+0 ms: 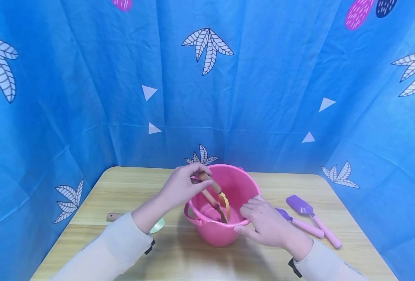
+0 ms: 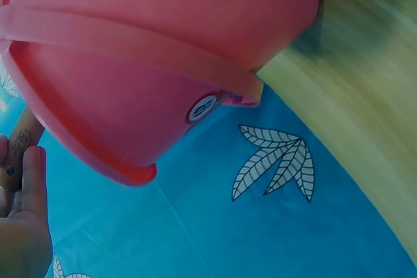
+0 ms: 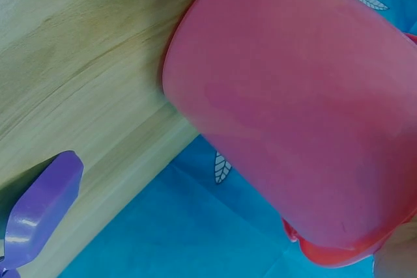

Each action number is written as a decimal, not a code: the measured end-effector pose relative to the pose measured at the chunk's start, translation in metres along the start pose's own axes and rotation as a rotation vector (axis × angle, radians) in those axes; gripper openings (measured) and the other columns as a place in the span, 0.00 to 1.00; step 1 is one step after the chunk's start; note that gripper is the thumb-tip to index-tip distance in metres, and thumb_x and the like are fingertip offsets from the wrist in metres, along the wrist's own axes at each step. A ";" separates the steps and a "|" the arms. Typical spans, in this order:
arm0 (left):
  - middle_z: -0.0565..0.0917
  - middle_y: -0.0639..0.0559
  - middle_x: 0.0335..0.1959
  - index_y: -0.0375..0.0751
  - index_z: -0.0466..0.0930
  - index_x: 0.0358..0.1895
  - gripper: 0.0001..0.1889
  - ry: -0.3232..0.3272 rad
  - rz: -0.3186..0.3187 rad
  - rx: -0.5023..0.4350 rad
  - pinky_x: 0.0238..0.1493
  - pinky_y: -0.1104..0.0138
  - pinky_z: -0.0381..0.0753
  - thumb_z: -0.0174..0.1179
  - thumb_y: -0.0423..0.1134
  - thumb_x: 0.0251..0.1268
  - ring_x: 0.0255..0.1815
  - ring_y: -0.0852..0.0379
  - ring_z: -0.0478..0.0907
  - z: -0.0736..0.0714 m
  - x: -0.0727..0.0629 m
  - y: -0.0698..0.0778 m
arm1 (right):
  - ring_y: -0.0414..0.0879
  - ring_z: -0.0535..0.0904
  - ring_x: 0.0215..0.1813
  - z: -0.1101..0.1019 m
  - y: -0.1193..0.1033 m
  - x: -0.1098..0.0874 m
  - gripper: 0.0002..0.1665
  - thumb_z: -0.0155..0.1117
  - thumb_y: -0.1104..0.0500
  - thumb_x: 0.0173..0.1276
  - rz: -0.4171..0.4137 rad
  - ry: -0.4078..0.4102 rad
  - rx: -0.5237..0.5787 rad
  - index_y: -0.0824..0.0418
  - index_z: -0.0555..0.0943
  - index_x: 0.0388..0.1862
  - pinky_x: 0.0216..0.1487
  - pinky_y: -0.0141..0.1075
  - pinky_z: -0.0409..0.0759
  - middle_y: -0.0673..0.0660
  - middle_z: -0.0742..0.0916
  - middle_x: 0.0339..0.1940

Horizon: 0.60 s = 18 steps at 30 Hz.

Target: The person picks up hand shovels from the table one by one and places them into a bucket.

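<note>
We see the yellow-headed tool (image 1: 217, 187) dipping into the pink bucket (image 1: 216, 236); the left hand (image 1: 184, 185) pinches its wooden handle, likely for clearance over the rim. The right hand (image 1: 263, 220) grips the bucket's right rim, probably steadying it. Second wooden-handled tool (image 1: 209, 198) slants inside; can't tell if it's held too, or either head's shape. Right of the bucket: purple spatula (image 1: 301, 205), plus another purple-headed utensil (image 1: 307, 227), tip hidden. Left: green-headed utensil (image 1: 157, 225), middle covered by the left arm (image 1: 123, 242).
</note>
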State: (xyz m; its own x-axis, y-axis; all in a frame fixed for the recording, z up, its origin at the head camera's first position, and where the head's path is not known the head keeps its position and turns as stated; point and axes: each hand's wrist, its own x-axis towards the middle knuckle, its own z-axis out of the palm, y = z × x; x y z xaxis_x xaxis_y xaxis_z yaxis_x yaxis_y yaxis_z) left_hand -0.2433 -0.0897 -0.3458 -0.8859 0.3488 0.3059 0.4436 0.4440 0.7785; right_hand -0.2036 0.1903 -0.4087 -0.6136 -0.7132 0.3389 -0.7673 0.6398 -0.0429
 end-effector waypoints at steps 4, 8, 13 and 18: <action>0.82 0.59 0.38 0.50 0.83 0.47 0.12 -0.013 -0.013 0.007 0.47 0.64 0.84 0.71 0.39 0.62 0.44 0.59 0.82 0.005 0.001 -0.003 | 0.36 0.67 0.37 0.000 0.000 0.000 0.19 0.57 0.35 0.72 0.005 -0.004 -0.005 0.43 0.73 0.27 0.46 0.36 0.71 0.36 0.71 0.25; 0.82 0.60 0.37 0.52 0.83 0.46 0.11 -0.025 -0.016 0.027 0.48 0.63 0.83 0.72 0.40 0.61 0.43 0.59 0.82 0.010 0.002 -0.006 | 0.36 0.67 0.37 0.000 0.000 0.000 0.19 0.58 0.35 0.72 0.002 0.000 -0.010 0.43 0.73 0.27 0.46 0.36 0.71 0.36 0.70 0.25; 0.82 0.61 0.37 0.51 0.83 0.47 0.12 -0.047 -0.017 0.053 0.47 0.64 0.84 0.71 0.40 0.62 0.44 0.59 0.82 0.016 0.003 -0.009 | 0.36 0.67 0.36 -0.001 -0.001 0.000 0.19 0.58 0.36 0.72 -0.009 0.001 -0.014 0.44 0.72 0.27 0.46 0.36 0.70 0.36 0.70 0.25; 0.81 0.61 0.37 0.51 0.82 0.47 0.11 -0.069 -0.004 0.054 0.48 0.64 0.83 0.70 0.41 0.63 0.44 0.59 0.82 0.020 0.005 -0.011 | 0.36 0.66 0.36 -0.001 -0.001 0.000 0.19 0.58 0.36 0.72 -0.004 -0.002 -0.004 0.44 0.72 0.27 0.46 0.36 0.70 0.38 0.72 0.24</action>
State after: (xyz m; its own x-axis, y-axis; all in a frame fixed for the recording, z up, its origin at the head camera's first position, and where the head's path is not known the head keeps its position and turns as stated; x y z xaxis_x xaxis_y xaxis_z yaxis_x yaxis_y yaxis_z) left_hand -0.2500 -0.0767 -0.3642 -0.8770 0.4024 0.2625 0.4482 0.4885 0.7487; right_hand -0.2028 0.1895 -0.4079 -0.6107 -0.7164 0.3374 -0.7691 0.6380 -0.0373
